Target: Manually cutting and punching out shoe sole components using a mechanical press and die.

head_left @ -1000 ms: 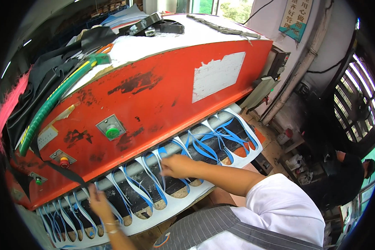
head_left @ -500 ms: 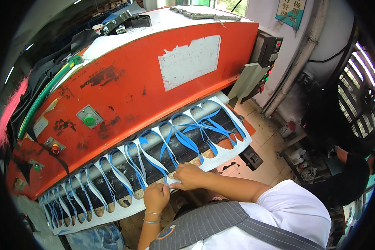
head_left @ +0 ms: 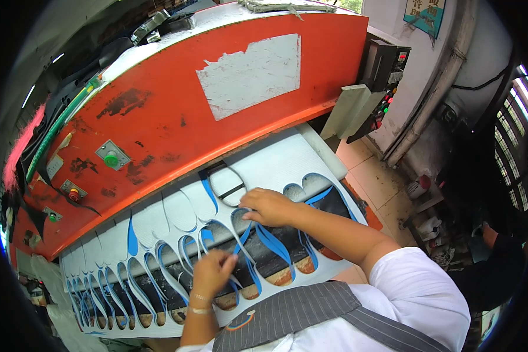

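Note:
A long sheet (head_left: 281, 155), white on top and blue beneath, lies across the bed of a red press, with rows of rounded cut-outs along it. Narrow strips between the near cut-outs twist and show blue. My right hand (head_left: 271, 207) is over the middle of the sheet, its fingers and thumb closed at a strip beside a cut-out. Closer to me, my left hand (head_left: 213, 274) hovers above the near strips, fingers loosely curled and thumb apart, with nothing visible in it. Its underside is hidden.
The red press body (head_left: 158, 129) rises just beyond the sheet, with a green button (head_left: 111, 158) and a red button (head_left: 74, 194) at left. A control box (head_left: 387, 64) stands at right. Another person (head_left: 493, 264) is at far right.
More of the sheet now lies out from under the press, toward me. Both hands have left its near edge and come apart; the right reaches farther in, while the left hovers over the strips.

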`<act>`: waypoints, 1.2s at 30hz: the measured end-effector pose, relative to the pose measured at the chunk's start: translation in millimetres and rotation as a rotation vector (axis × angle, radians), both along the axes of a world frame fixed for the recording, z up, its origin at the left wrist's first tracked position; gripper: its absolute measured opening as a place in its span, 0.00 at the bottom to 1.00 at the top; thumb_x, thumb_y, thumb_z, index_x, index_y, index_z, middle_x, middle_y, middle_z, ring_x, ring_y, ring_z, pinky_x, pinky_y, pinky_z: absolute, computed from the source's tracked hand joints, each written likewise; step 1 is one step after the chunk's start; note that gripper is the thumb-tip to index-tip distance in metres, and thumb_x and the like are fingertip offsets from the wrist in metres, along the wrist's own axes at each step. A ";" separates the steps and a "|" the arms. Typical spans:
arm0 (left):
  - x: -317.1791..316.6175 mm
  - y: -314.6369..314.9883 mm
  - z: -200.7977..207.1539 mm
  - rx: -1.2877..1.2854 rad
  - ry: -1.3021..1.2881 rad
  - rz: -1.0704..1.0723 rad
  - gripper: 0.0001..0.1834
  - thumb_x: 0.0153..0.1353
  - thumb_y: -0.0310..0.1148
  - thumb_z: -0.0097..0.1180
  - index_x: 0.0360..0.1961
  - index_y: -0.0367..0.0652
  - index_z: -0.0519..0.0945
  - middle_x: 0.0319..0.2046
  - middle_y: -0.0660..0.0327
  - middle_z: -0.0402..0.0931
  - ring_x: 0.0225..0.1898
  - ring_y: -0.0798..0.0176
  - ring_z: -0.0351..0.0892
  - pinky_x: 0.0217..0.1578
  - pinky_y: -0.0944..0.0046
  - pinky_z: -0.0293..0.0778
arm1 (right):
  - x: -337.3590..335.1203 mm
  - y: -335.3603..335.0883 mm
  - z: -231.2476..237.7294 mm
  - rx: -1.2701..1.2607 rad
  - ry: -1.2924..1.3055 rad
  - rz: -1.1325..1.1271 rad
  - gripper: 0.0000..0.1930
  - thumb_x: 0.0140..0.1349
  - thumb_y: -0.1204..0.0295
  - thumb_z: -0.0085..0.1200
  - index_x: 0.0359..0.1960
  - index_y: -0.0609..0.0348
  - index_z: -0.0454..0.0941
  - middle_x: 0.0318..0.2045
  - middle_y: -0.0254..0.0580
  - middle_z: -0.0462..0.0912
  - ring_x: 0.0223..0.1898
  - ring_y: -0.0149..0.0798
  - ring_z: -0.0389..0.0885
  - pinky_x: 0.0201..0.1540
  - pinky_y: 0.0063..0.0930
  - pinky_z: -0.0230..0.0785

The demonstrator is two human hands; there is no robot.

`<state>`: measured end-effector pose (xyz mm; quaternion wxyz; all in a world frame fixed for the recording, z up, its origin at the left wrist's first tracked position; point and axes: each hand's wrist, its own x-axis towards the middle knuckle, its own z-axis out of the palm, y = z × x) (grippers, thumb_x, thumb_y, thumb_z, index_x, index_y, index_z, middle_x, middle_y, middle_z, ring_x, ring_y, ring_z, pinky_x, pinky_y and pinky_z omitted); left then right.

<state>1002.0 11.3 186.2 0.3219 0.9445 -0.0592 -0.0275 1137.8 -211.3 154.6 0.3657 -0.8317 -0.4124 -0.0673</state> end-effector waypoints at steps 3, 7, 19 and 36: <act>58.1 -25.4 -19.3 -0.132 -0.320 -0.087 0.13 0.52 0.34 0.64 0.38 0.41 0.79 0.38 0.54 0.78 0.36 0.51 0.77 0.37 0.59 0.73 | 16.1 5.8 -28.8 -0.097 -0.127 0.017 0.12 0.53 0.64 0.60 0.36 0.57 0.80 0.39 0.42 0.79 0.47 0.47 0.75 0.49 0.40 0.69; 89.5 -22.9 -58.7 0.082 -0.401 -0.203 0.14 0.46 0.40 0.68 0.28 0.44 0.80 0.29 0.59 0.75 0.33 0.53 0.75 0.34 0.58 0.71 | 17.7 8.8 -63.1 -0.003 -0.212 0.226 0.08 0.48 0.67 0.62 0.28 0.55 0.78 0.30 0.39 0.74 0.39 0.45 0.73 0.41 0.40 0.67; 116.0 -33.6 -50.1 -0.126 -0.517 -0.214 0.12 0.51 0.37 0.64 0.28 0.42 0.76 0.26 0.57 0.72 0.33 0.51 0.69 0.37 0.56 0.66 | 40.0 6.0 -77.3 0.180 -0.050 0.373 0.07 0.53 0.70 0.58 0.23 0.55 0.73 0.30 0.41 0.71 0.38 0.45 0.69 0.43 0.38 0.62; 76.4 -37.8 -55.7 -0.328 -0.586 -0.179 0.06 0.46 0.26 0.64 0.27 0.44 0.78 0.26 0.60 0.69 0.36 0.52 0.67 0.41 0.56 0.64 | 4.1 -20.2 -12.4 0.160 0.114 0.242 0.05 0.54 0.71 0.60 0.31 0.56 0.81 0.28 0.40 0.77 0.34 0.45 0.72 0.40 0.36 0.67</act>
